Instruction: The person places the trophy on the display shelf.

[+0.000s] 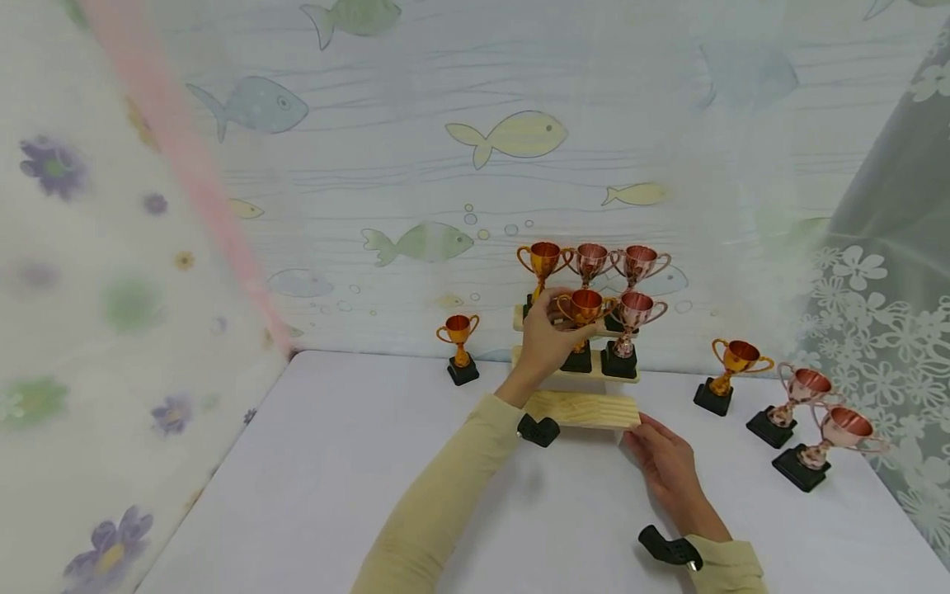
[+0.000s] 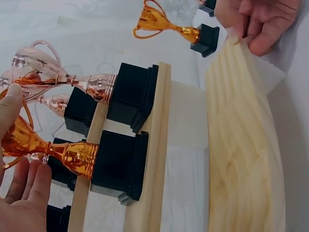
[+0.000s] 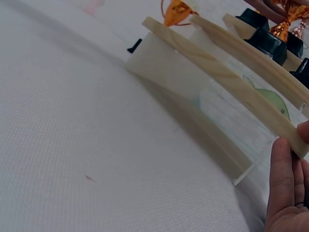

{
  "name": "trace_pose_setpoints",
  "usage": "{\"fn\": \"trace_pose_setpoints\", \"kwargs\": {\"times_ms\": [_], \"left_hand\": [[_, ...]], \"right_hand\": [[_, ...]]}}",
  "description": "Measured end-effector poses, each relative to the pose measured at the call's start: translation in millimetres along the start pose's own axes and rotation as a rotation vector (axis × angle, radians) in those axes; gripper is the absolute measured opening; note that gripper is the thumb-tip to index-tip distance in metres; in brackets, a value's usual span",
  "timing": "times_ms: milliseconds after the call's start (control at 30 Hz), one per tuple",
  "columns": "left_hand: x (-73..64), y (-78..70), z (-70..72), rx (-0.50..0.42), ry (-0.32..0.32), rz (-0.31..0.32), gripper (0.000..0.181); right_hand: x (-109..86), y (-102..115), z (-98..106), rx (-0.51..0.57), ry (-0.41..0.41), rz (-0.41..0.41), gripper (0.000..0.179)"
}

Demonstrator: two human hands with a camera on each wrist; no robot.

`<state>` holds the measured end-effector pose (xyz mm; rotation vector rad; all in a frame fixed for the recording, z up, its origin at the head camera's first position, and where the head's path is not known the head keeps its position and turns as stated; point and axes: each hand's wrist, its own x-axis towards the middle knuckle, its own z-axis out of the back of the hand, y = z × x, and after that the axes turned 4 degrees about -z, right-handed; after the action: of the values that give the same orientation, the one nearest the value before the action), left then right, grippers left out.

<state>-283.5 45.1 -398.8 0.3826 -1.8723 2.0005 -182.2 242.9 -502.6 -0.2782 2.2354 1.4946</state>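
Observation:
A tiered display stand with pale wooden shelves holds small trophies on black bases. My left hand [image 1: 547,338] grips the cup of a gold trophy [image 1: 586,309] on the middle shelf [image 2: 157,130]; its black base rests on the wood. Beside that trophy, to its right, stands a pink trophy [image 1: 634,318]. With thumb and fingers, my right hand [image 1: 666,462] pinches the right end of the lowest shelf [image 1: 582,410], which bears no trophy. On the top shelf are a gold trophy [image 1: 544,260] and two pink ones [image 1: 640,264], their lower parts partly hidden.
On the white table [image 1: 334,462], a gold trophy [image 1: 460,346] stands left of the stand. To the right are another gold trophy [image 1: 735,367] and two pink trophies [image 1: 827,437]. A fish-patterned curtain [image 1: 416,165] hangs behind the table.

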Motion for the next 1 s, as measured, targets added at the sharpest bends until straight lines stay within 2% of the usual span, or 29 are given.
{"fn": "trace_pose_setpoints", "kwargs": {"times_ms": [133,233,333,433,500,667,767,867,1000], "left_hand": [[-10.0,3.1,10.2,-0.003,0.016,0.000,0.074],[-22.1,6.6,25.2,0.009,0.031,-0.021,0.077],[-38.7,12.2,45.4,0.000,0.063,-0.043,0.065],[-57.7,16.4,68.2,-0.012,0.125,-0.059,0.047],[-70.3,22.5,83.1,0.021,0.177,-0.061,0.037],[-97.3,40.7,120.9,0.156,0.324,0.010,0.025],[-110.0,50.3,143.9,0.205,0.374,0.069,0.023],[-119.7,61.3,165.7,0.218,0.362,0.099,0.024],[-127.4,69.0,191.6,0.250,0.259,0.115,0.024]], "right_hand": [[-0.3,0,0,0.004,0.003,0.001,0.056],[0.2,-1,1,0.014,0.006,0.001,0.056],[1.4,-1,0,0.021,0.004,-0.002,0.056],[1.7,-1,0,0.023,0.003,-0.005,0.057],[1.2,-1,0,0.015,0.003,-0.006,0.058],[0.4,0,0,0.008,-0.002,0.000,0.059],[0.3,0,0,0.013,-0.010,0.004,0.057],[0.6,0,0,0.015,-0.013,0.004,0.055],[1.1,0,0,0.018,-0.010,-0.001,0.055]]}}
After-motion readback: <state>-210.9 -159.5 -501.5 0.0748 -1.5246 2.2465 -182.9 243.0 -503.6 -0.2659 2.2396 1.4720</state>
